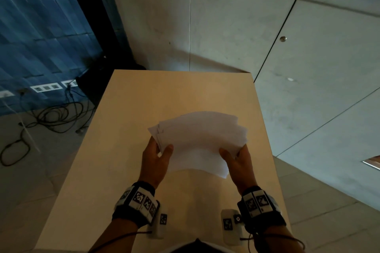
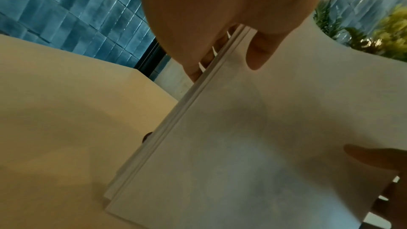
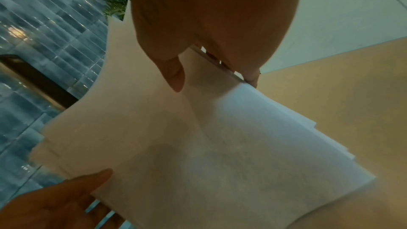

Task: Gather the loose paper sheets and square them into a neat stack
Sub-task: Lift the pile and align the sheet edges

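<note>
A sheaf of plain white paper sheets [image 1: 200, 139] is held above the pale beige rectangular tabletop [image 1: 127, 129], gripped from both short sides. The left hand [image 1: 157, 160] clasps the sheaf's left edge — thumb [image 2: 259, 50] pressed on the top sheet, fingers curled underneath. The right hand [image 1: 239, 163] grasps the opposite edge the same way, its thumb [image 3: 174, 72] lying on top and its fingers wrapped below the edge. The sheets are not squared: from the head view their far corners fan out in steps at both the left and right, and the right wrist view shows several offset corners on the far side (the left wrist view shows the layered edges running almost parallel). The near edge of the sheaf bows slightly. Both wrists carry dark bands with black-and-white square markers [image 1: 141, 199]. On the grey floor left of the table lie tangled black cables [image 1: 53, 117], below a blue tiled wall [image 1: 37, 33].
</note>
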The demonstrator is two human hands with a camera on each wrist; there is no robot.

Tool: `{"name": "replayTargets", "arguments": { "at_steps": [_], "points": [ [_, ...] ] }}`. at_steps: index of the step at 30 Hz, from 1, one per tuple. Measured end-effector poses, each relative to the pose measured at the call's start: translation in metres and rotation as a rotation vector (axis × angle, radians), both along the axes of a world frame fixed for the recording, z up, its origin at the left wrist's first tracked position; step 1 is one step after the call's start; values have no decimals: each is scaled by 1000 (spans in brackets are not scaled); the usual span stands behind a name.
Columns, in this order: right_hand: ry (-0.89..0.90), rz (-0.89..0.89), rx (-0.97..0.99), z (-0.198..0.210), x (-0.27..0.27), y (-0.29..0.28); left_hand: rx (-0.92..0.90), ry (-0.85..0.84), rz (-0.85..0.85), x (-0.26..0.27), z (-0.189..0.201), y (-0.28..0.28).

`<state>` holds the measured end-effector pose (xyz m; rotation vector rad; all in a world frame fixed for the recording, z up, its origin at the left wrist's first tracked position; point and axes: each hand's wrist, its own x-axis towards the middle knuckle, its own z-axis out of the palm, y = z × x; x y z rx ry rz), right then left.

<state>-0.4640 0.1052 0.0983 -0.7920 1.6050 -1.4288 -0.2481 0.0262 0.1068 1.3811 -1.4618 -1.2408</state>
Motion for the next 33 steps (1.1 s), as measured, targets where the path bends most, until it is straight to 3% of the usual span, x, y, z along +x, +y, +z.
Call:
{"name": "replayTargets", "arguments": {
  "at_steps": [7,16,26,33],
  "points": [
    [28,-24,11,2,-4,2,-55,-59,-17,-1,7,1],
    [44,2,4,7,-7,1,-40,66,-10,-3,12,-1],
    [64,2,14,9,-11,4,-33,53,-64,-7,16,-3],
    [-55,-35,-136,38,-7,4,-97,257,-44,-14,34,-2]
  ]
}}
